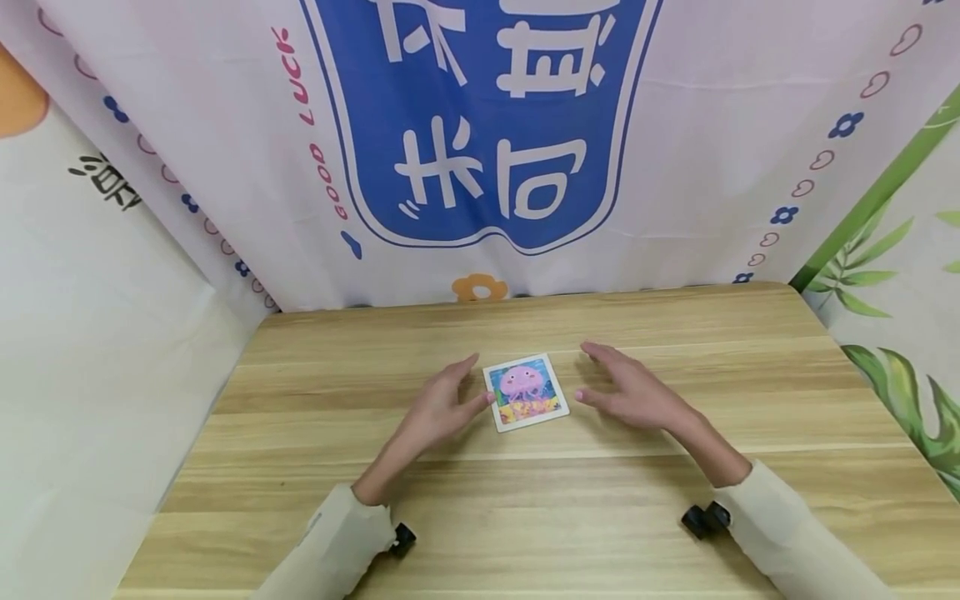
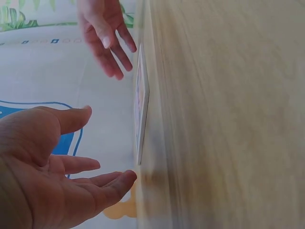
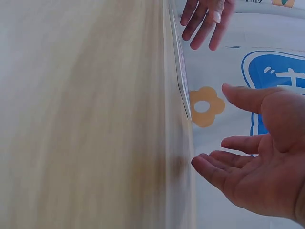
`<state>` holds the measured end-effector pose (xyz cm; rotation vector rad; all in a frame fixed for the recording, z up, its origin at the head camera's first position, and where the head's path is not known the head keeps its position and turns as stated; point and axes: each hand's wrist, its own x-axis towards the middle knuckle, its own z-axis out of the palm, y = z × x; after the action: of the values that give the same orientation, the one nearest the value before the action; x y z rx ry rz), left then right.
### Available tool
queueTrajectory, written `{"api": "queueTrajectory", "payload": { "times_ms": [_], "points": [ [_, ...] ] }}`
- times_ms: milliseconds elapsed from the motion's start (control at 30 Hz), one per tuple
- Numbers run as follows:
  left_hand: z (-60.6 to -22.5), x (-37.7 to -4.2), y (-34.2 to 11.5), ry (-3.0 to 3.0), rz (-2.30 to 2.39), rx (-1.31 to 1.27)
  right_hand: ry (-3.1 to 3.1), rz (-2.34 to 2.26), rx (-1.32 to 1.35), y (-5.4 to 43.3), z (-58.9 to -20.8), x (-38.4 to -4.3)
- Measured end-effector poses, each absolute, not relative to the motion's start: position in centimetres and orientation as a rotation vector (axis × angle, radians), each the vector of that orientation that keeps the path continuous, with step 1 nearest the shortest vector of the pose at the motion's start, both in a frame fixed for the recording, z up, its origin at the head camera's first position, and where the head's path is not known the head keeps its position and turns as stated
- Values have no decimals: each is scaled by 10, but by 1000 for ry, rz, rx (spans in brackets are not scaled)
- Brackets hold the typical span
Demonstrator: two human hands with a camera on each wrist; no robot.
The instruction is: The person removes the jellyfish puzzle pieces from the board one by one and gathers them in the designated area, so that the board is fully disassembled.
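Observation:
A square picture puzzle with a white border [image 1: 527,392], showing a pink jellyfish over yellow coral, lies flat and slightly turned on the wooden table. My left hand [image 1: 442,404] is at its left side, thumb tip overlapping the left border in the head view, fingers apart. To the right, my right hand [image 1: 633,392] hovers with thumb and fingers spread and a small gap to the border. Seen edge-on in the left wrist view, the thin square [image 2: 141,105] stands between both hands. Neither palm holds anything.
The wood-grain table [image 1: 525,517] reaches back to a white cloth backdrop [image 1: 247,167] with a large blue sign [image 1: 487,125]. Another pale cloth with green leaves [image 1: 870,267] hangs at the right. Dark wrist cameras [image 1: 707,520] sit at both sleeves.

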<state>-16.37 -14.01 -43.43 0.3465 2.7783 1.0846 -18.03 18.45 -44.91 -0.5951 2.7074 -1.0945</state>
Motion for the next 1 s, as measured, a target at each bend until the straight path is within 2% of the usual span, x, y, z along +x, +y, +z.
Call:
{"api": "queueTrajectory", "payload": {
  "times_ms": [533, 1000],
  "points": [
    [-440, -171, -128, 2682, 1162, 355, 2513, -1199, -563, 162, -454, -192],
    [-444, -187, -117, 2628, 1163, 406, 2548, -1138, -549, 168, -452, -194]
  ]
}}
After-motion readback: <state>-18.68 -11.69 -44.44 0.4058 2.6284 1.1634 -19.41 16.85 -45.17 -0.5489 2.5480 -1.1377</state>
